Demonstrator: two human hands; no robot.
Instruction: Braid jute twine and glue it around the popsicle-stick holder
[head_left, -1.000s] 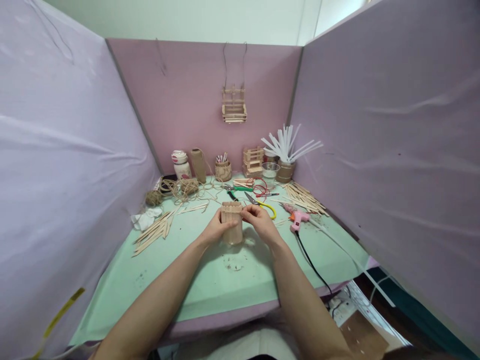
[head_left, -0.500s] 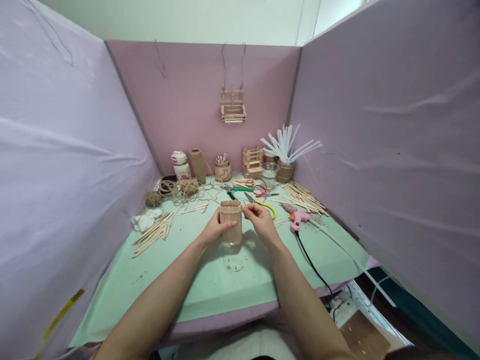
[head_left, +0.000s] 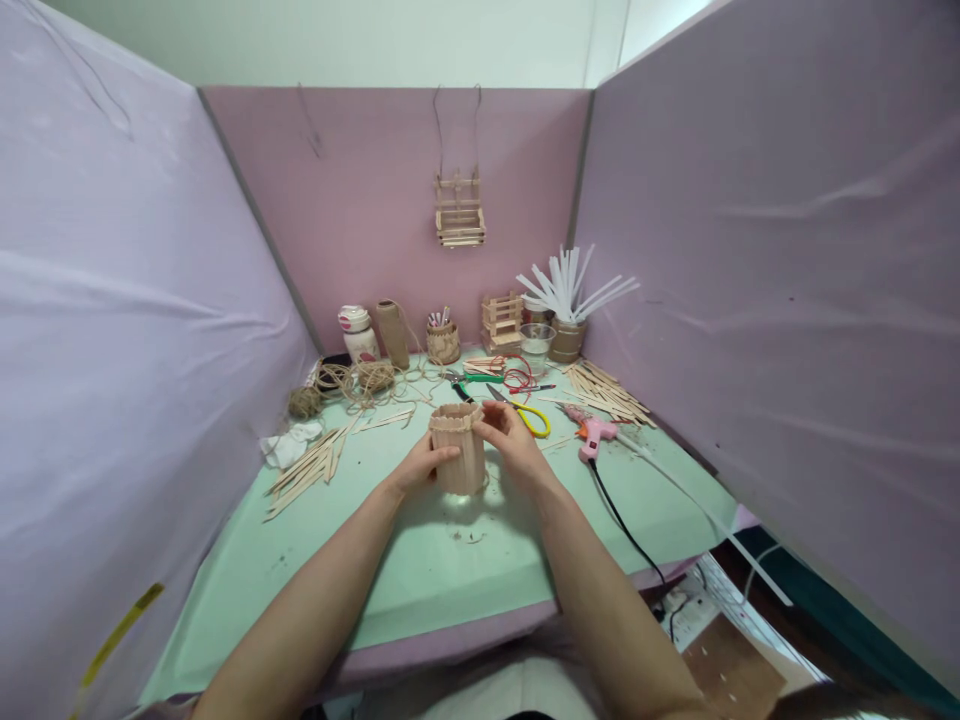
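A small cup clad in upright wooden craft sticks (head_left: 457, 450) stands on the green table mat (head_left: 420, 560) in the middle of the view. My left hand (head_left: 418, 464) grips its left side, thumb across the front. My right hand (head_left: 508, 440) holds its right side near the rim, fingers curled against the sticks. A clear rim shows at the cup's base.
Loose craft sticks (head_left: 307, 468) lie left, with twine balls (head_left: 304, 401) and a white rag (head_left: 289, 442) behind. A pink glue gun (head_left: 596, 436) with black cord, yellow scissors (head_left: 525, 410), more sticks (head_left: 604, 392) sit right. Jars line the back wall; purple partitions enclose three sides.
My right hand has moved from pinching near the cup's top edge to pressing against its right side. The cup has shifted slightly left and tilted a little.
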